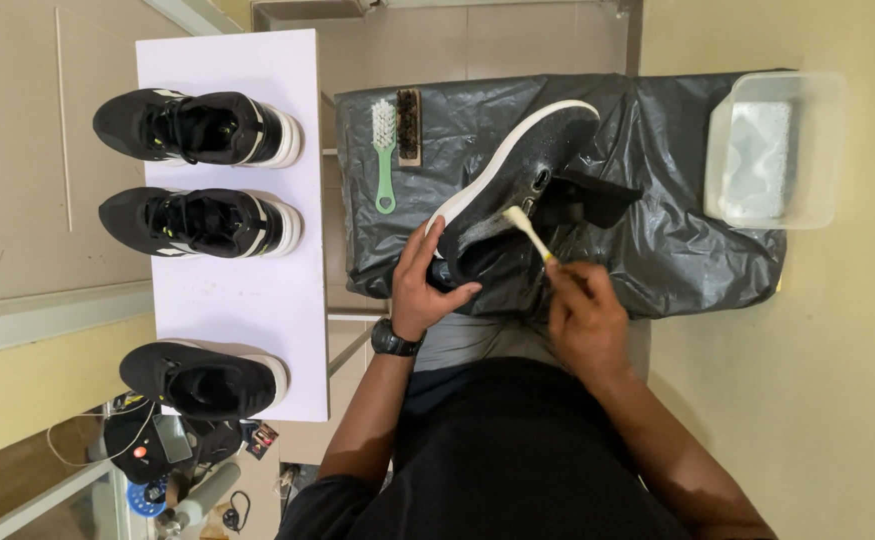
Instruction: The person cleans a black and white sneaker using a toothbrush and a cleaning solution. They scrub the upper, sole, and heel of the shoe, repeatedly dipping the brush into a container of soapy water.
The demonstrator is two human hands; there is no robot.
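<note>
A black shoe with a white sole (517,175) lies on a black plastic sheet (677,230). My left hand (422,285) grips the shoe at its heel end. My right hand (582,315) holds a small pale toothbrush (527,230), its bristle end resting against the side of the shoe near the opening. A black watch sits on my left wrist.
A green scrub brush (385,150) and a brown wooden brush (409,125) lie at the sheet's far left. A clear tub of soapy water (772,150) stands at the right. Three black shoes (197,220) sit on a white board (257,300) at the left.
</note>
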